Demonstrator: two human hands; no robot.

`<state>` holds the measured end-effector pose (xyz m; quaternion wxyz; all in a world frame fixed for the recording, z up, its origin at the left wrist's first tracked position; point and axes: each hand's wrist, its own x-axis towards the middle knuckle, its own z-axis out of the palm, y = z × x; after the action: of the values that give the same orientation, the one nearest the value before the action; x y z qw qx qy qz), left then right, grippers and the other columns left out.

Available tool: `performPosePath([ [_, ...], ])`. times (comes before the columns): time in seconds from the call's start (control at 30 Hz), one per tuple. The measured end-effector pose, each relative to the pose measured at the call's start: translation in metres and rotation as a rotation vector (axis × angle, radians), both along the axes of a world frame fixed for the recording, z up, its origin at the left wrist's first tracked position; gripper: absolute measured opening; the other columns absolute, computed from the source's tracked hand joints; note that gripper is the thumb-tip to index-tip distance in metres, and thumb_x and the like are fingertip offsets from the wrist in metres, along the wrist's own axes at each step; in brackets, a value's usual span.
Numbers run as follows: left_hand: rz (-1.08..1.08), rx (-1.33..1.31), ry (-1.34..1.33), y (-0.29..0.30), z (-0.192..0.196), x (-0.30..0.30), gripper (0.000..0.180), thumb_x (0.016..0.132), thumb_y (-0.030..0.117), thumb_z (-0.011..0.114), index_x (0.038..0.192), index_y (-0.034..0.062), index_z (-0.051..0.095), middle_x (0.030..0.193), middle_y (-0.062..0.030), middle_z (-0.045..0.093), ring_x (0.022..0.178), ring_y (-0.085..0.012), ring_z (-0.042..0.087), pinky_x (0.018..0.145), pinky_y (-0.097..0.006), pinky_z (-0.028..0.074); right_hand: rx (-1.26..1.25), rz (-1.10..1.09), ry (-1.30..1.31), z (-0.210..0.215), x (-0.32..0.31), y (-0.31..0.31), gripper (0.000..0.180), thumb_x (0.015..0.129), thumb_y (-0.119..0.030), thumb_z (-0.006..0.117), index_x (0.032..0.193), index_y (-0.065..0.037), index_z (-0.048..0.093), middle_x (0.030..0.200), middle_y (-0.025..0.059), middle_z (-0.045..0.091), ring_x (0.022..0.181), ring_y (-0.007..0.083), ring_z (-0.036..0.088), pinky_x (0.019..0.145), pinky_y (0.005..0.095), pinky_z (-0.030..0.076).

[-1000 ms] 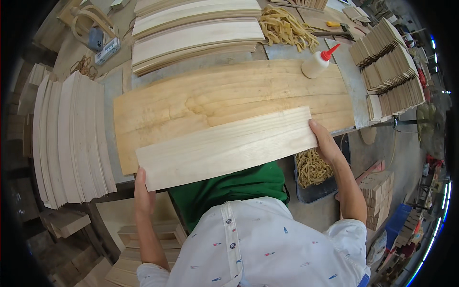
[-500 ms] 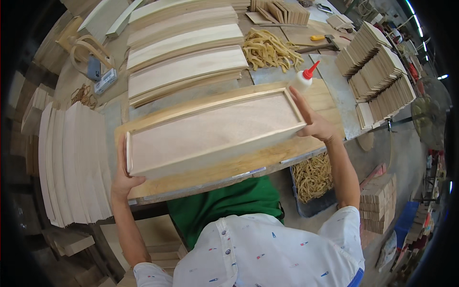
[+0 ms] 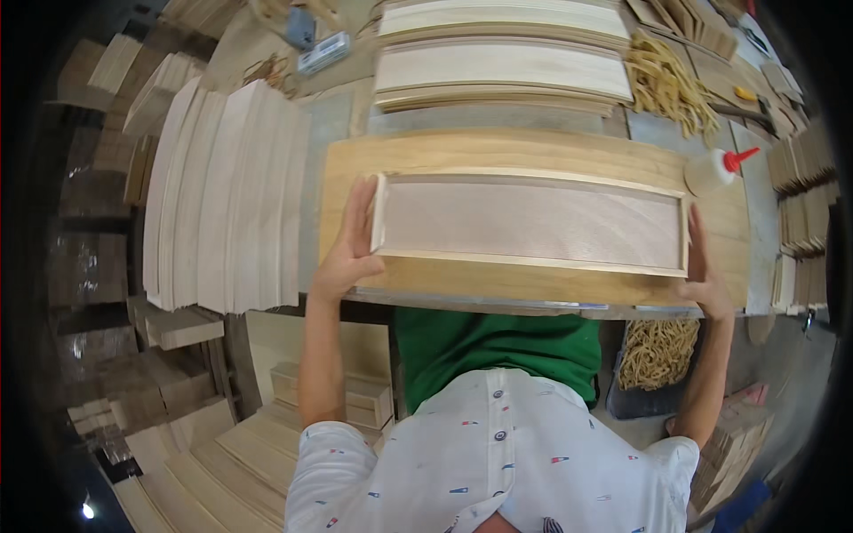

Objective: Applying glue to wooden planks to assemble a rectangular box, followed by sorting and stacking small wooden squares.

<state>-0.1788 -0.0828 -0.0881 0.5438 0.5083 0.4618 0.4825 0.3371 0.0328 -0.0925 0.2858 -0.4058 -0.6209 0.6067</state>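
Note:
A long, shallow wooden box [image 3: 533,218] with a thin raised rim and a pale flat panel lies over a light wooden board [image 3: 498,149] on the bench. My left hand [image 3: 351,244] presses against its left end, fingers along the outside and thumb near the front corner. At the opposite end my right hand [image 3: 705,266] is placed the same way, with its fingers up the outer side. Between them the two palms hold the box. A white glue bottle [image 3: 708,174] with a red nozzle tilts beyond the box's far right corner.
Stacked thin panels [image 3: 222,195] stand at the left, with more stacks [image 3: 498,71] behind the board. Rubber bands [image 3: 671,84] lie in a heap at the far right. Below the bench edge sits a bin [image 3: 635,404] of similar bands. Small wooden pieces [image 3: 804,160] line the right.
The box has gone from raised and slanted to lower and nearly level over the board, both hands still on its ends. My view has shifted to the left.

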Motion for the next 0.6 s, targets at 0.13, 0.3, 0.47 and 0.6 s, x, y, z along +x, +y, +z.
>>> performPosePath([
  [0.13, 0.064, 0.016, 0.107, -0.008, -0.005, 0.007, 0.085, 0.091, 0.031, 0.057, 0.152, 0.0092, 0.002, 0.159, -0.0054, 0.004, 0.146, -0.0212, 0.005, 0.117, -0.036, 0.006, 0.081, -0.064, 0.011, -0.004, 0.001, -0.009, 0.095, 0.084, -0.049, 0.06, 0.151, -0.004, 0.011, 0.157, 0.0139, 0.01, 0.145, 0.0238, 0.011, 0.116, 0.0376, 0.008],
  [0.3, 0.083, -0.001, -0.347, -0.013, -0.023, 0.019, 0.06, 0.101, 0.025, 0.038, 0.152, 0.0087, 0.01, 0.159, -0.0026, 0.006, 0.145, -0.0191, 0.007, 0.116, -0.035, 0.006, -0.013, -0.154, 0.07, -0.011, -0.011, -0.019, 0.081, 0.092, -0.045, 0.053, 0.149, 0.0, 0.016, 0.156, 0.014, 0.016, 0.145, 0.0233, 0.012, 0.116, 0.0352, 0.01],
  [0.47, 0.1, -0.007, -0.356, -0.015, -0.036, 0.019, 0.058, 0.1, 0.02, 0.037, 0.152, 0.0078, 0.012, 0.158, -0.0022, 0.009, 0.145, -0.0187, 0.009, 0.116, -0.034, 0.006, -0.037, -0.181, 0.076, -0.019, -0.007, -0.023, 0.08, 0.092, -0.042, 0.053, 0.15, 0.0, 0.015, 0.156, 0.0142, 0.016, 0.144, 0.0232, 0.013, 0.116, 0.0354, 0.01],
  [0.6, 0.111, -0.015, -0.253, -0.018, -0.03, 0.016, 0.058, 0.099, 0.018, 0.036, 0.151, 0.0053, 0.013, 0.158, -0.005, 0.011, 0.145, -0.0195, 0.01, 0.116, -0.033, 0.006, -0.051, -0.181, 0.145, -0.015, -0.014, -0.026, 0.077, 0.093, -0.038, 0.052, 0.15, 0.0, 0.016, 0.156, 0.014, 0.016, 0.144, 0.0227, 0.014, 0.116, 0.0352, 0.011],
])
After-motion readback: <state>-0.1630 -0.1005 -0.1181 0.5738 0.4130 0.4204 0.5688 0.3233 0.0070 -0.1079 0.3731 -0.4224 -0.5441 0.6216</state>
